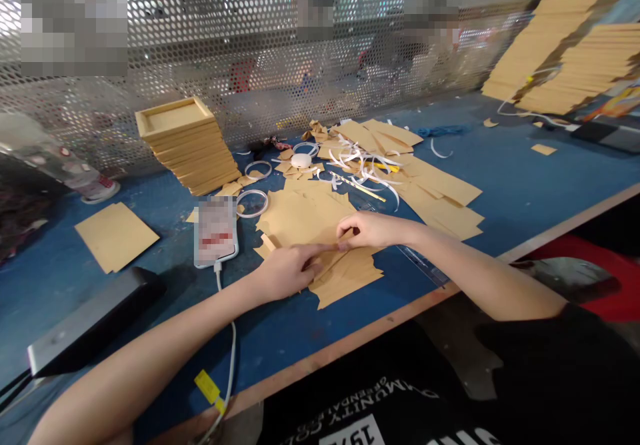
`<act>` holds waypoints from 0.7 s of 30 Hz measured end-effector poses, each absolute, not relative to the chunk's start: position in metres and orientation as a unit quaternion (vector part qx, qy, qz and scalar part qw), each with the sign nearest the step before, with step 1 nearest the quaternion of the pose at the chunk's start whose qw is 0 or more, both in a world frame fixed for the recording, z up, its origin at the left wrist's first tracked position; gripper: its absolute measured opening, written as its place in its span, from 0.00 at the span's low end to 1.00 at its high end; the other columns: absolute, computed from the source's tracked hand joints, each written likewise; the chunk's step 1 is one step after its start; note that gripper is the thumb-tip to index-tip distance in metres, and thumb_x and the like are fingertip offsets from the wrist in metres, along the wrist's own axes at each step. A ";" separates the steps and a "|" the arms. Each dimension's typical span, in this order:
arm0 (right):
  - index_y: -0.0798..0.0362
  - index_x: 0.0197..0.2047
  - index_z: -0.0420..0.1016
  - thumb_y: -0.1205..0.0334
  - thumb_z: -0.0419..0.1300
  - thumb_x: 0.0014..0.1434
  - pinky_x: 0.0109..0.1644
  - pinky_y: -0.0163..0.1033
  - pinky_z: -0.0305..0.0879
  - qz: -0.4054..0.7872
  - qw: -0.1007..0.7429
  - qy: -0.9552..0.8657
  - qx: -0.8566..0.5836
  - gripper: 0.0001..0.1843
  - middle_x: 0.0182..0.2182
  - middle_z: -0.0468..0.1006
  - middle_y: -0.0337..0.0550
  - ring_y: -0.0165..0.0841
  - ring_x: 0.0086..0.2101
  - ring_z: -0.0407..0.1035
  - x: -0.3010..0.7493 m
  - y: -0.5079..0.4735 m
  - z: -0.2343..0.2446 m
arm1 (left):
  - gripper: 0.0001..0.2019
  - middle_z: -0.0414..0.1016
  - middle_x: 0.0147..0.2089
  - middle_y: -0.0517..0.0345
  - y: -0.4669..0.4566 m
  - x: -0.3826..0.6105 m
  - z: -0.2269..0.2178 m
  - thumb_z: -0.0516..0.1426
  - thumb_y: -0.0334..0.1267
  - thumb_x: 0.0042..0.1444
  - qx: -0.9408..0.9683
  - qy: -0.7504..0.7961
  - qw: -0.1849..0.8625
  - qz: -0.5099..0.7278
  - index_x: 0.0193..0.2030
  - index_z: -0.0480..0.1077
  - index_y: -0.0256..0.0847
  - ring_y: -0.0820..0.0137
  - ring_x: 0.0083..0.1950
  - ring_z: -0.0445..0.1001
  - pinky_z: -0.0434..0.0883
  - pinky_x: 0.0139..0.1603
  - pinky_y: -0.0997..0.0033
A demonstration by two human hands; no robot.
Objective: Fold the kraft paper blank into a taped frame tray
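Note:
My left hand lies on a pile of brown paper sheets in the middle of the blue table, index finger stretched out and pressing the paper flat. My right hand pinches a fold or edge of the top sheet just beyond that fingertip. The two hands almost touch. A small folded brown piece sits at the pile's left edge.
A phone on a white cable lies left of the pile. Tape rolls, white paper strips, a stack of shallow brown trays, a loose brown sheet, tall card stacks at far right, a perforated metal screen behind.

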State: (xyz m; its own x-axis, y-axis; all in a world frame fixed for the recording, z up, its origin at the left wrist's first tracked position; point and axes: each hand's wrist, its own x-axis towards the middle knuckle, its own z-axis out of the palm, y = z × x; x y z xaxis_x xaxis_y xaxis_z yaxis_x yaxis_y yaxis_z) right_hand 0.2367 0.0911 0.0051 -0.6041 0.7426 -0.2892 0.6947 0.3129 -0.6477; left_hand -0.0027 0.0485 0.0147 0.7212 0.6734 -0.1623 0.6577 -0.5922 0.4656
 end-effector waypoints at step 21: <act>0.50 0.35 0.74 0.47 0.62 0.54 0.28 0.37 0.50 0.334 0.036 -0.831 -0.443 0.14 0.25 0.72 0.38 0.28 0.23 0.57 0.232 0.088 0.005 | 0.23 0.74 0.45 0.49 0.039 -0.006 0.004 0.46 0.29 0.63 0.968 0.240 0.072 0.008 0.65 0.59 0.36 0.64 0.47 0.73 0.72 0.45 0.66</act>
